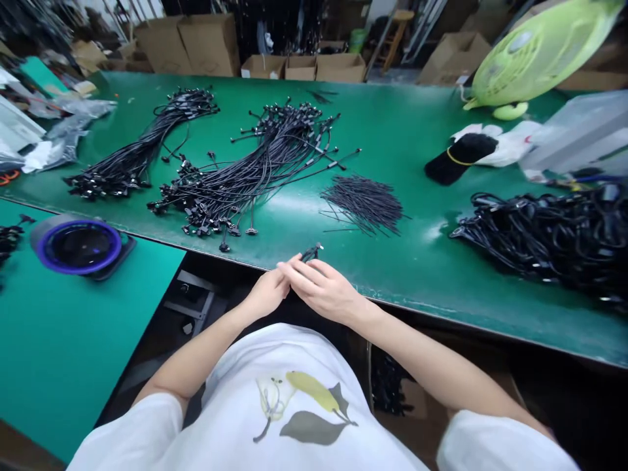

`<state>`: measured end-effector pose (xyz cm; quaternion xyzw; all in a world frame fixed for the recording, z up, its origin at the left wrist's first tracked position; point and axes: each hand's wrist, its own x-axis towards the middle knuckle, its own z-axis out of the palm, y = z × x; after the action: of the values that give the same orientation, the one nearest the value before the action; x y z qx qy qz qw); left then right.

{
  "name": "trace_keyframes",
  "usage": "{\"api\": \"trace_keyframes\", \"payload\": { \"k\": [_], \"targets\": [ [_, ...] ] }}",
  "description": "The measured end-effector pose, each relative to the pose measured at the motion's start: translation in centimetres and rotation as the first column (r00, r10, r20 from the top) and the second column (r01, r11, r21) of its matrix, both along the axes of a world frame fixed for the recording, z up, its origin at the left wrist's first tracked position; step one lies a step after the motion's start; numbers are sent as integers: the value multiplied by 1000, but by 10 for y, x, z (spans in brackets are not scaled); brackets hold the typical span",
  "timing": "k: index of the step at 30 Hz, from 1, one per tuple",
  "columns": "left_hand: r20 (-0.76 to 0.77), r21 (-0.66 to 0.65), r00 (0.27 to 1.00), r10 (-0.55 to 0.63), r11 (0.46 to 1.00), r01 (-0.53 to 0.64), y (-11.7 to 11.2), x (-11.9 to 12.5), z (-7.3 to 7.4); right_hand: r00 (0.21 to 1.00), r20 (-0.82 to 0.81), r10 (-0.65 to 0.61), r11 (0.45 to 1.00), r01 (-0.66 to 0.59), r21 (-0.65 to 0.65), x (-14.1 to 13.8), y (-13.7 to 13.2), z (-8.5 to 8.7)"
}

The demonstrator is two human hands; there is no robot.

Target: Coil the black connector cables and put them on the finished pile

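Observation:
My left hand (267,292) and my right hand (324,288) meet at the near edge of the green table (392,131), fingers pressed together around a small black cable piece (312,252) that sticks up between them. The right hand lies partly over the left. Just beyond the hands lies a fan of thin black ties (364,204). Further left sit two bundles of black cables with connectors, a large bundle (245,173) and a smaller bundle (140,147).
A heap of coiled black cables (549,239) lies at the right. A round purple-rimmed device (78,246) sits on a lower green table at left. A green fan (534,52), plastic bags (579,140) and cardboard boxes (196,42) stand at the back.

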<state>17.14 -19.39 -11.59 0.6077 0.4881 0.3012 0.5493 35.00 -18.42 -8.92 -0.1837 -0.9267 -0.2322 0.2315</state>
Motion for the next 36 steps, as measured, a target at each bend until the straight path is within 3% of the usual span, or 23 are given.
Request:
{"api": "trace_keyframes", "payload": {
  "k": [3,7,13,19,22,24,26,29,32,36],
  "targets": [
    [143,-157,989,-48,985,70,-6,-3,1,974,190,119,993,-118,-17,3,2,15],
    [323,-322,946,22,943,88,-14,-6,0,929,334,157,987,-160,-21,0,-3,27],
    [422,-501,897,134,859,107,-29,-5,-4,834,544,97,981,-173,90,-11,-20,32],
    [453,-544,880,147,827,141,-45,-5,2,776,603,184,970,-243,17,-10,-24,30],
    [312,-461,948,65,883,92,-49,-8,9,807,554,205,971,-237,-15,-12,-16,27],
    [151,-295,988,16,955,29,-48,-10,13,870,459,180,982,-183,-39,-16,-7,25],
    [44,-79,998,51,996,-48,-45,-10,14,930,338,142,989,-124,-76,-23,4,22],
    [115,109,973,200,971,-212,-30,-8,12,994,103,-44,992,55,-110,-37,11,16],
    [280,141,916,287,932,-334,-11,-8,11,954,-171,-246,960,216,-178,-49,9,6],
    [276,334,924,265,875,-350,-1,-18,19,923,-316,-218,916,82,-393,-43,16,-2]
  ]
}}
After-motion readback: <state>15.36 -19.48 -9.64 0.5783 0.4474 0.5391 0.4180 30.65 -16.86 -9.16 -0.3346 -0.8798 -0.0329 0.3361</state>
